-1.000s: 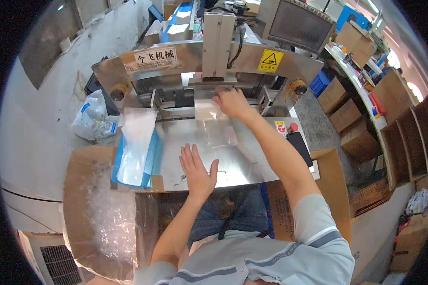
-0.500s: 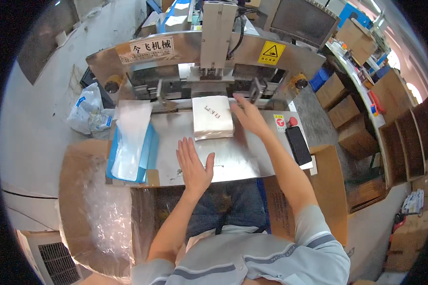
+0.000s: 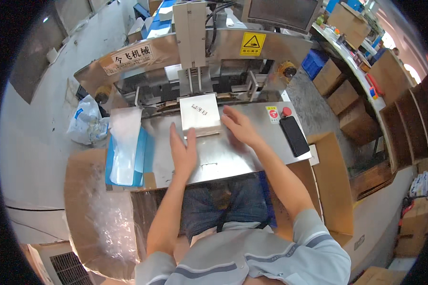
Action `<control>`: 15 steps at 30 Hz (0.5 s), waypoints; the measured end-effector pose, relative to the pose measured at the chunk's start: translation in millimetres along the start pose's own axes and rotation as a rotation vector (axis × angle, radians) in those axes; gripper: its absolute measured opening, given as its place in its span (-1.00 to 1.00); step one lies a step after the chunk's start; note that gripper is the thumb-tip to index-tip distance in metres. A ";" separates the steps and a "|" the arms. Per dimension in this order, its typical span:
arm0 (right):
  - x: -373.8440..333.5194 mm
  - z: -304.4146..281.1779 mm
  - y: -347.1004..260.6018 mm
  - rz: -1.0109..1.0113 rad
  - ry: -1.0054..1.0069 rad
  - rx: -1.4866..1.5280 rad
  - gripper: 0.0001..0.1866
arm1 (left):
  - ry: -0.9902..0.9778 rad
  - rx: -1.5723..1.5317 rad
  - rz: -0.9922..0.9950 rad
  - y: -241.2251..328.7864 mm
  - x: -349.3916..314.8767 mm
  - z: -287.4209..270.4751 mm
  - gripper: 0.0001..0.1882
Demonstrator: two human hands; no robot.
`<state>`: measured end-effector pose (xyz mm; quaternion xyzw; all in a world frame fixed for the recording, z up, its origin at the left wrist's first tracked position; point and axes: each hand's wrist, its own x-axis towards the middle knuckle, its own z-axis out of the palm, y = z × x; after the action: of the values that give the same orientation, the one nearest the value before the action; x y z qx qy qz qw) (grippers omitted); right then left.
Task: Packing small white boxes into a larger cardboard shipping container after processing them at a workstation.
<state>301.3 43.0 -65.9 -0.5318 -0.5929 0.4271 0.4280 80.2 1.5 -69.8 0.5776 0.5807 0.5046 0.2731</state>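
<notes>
A white, block-shaped packet (image 3: 200, 113) with dark print on top lies on the machine's metal worktable (image 3: 233, 159), close to the pressing unit. My left hand (image 3: 182, 153) is at its near left corner, fingers stretched and thumb apart in front of the packet; whether it touches cannot be made out. On the packet's right side, my right hand (image 3: 241, 126) is held with fingers extended and a narrow gap to it. Neither hand grips anything. Left of my left hand, clear plastic bags (image 3: 124, 156) are piled in a blue open box (image 3: 149, 149).
Behind the packet rises the machine's vertical column (image 3: 191, 35), with metal brackets (image 3: 254, 85) alongside. A black phone (image 3: 294, 136) and a red button (image 3: 286, 111) are at the table's right. Cardboard boxes stand below: one with clear plastic (image 3: 104, 218) left, another (image 3: 333, 190) right.
My left hand has moved forward to the packet's near left corner. My right hand has drawn back slightly, beside the packet. The whole view has shifted a little.
</notes>
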 end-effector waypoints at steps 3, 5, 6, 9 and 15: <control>10.0 12.5 -2.5 0.010 0.030 0.023 -0.37 | -0.011 -0.111 -0.150 -2.9 32.5 5.6 -0.16; 7.7 19.4 -21.5 0.090 -0.023 0.086 -0.36 | -0.057 -0.143 -0.198 -2.4 48.9 5.9 -0.19; 3.0 20.4 -30.0 0.093 -0.021 0.088 -0.36 | -0.107 -0.179 -0.250 -4.0 51.6 6.0 -0.22; -7.3 27.1 -38.2 0.072 -0.102 0.107 -0.36 | -0.117 -0.275 -0.304 -9.4 52.3 -0.1 -0.34; -42.8 16.7 -14.5 -0.047 0.043 0.295 -0.33 | -0.122 -0.515 -0.124 12.9 -0.5 -3.0 -0.18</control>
<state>284.2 -1.5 -58.7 -0.4581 -0.5267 0.4880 0.5240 82.7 -2.1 -57.3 0.4820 0.4499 0.5821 0.4757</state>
